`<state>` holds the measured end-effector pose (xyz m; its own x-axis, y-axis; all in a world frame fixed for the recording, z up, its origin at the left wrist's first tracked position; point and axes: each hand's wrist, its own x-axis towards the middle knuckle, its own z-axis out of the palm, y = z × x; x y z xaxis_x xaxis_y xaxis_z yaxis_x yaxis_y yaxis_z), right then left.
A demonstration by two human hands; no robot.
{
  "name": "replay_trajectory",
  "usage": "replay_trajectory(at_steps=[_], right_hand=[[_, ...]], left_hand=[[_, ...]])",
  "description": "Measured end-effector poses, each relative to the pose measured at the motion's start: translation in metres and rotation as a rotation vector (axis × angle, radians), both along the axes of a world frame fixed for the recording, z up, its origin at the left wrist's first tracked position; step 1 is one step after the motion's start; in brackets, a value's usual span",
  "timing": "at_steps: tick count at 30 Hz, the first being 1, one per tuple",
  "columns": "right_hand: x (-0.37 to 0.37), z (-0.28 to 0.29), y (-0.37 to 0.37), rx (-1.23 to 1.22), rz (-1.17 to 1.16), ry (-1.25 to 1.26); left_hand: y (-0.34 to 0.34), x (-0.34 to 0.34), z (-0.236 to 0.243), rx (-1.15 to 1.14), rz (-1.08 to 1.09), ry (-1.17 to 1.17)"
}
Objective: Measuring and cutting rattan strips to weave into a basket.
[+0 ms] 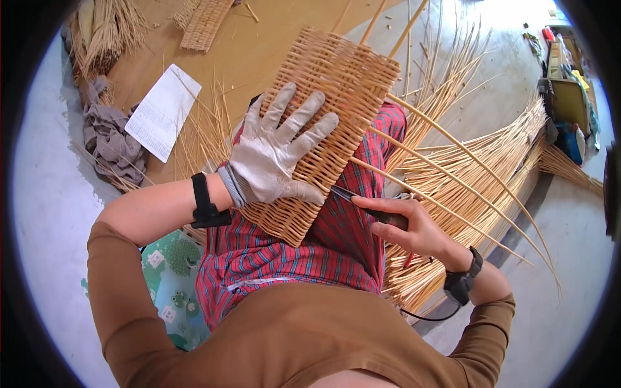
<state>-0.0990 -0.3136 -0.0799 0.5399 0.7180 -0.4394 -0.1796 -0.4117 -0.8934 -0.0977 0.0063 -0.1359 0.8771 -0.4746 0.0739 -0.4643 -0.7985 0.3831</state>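
Note:
A rectangular woven wicker panel lies slanted across my lap, over red plaid cloth. My left hand, in a whitish work glove, rests flat on the panel with its fingers spread. In my bare right hand is an awl-like tool with a dark handle and a narrow metal tip. The tip is at the panel's lower right edge, just right of my gloved thumb; whether it touches the weave I cannot tell. Several long rods stick out from the panel's right side and top.
Large bundles of thin canes spread over the floor at the right. A white written sheet and a crumpled grey cloth lie at the left. Another woven piece and a straw bundle are at the far left.

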Motion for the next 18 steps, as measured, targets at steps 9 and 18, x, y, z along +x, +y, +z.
replay_trajectory(at_steps=[9,18], right_hand=[[-0.016,-0.027,-0.017,0.408,-0.140,0.749],[-0.030,-0.133,-0.068,0.515,-0.554,0.731]], left_hand=[[-0.008,0.000,0.009,0.019,0.022,-0.089],[-0.007,-0.004,0.009,0.022,-0.052,-0.022]])
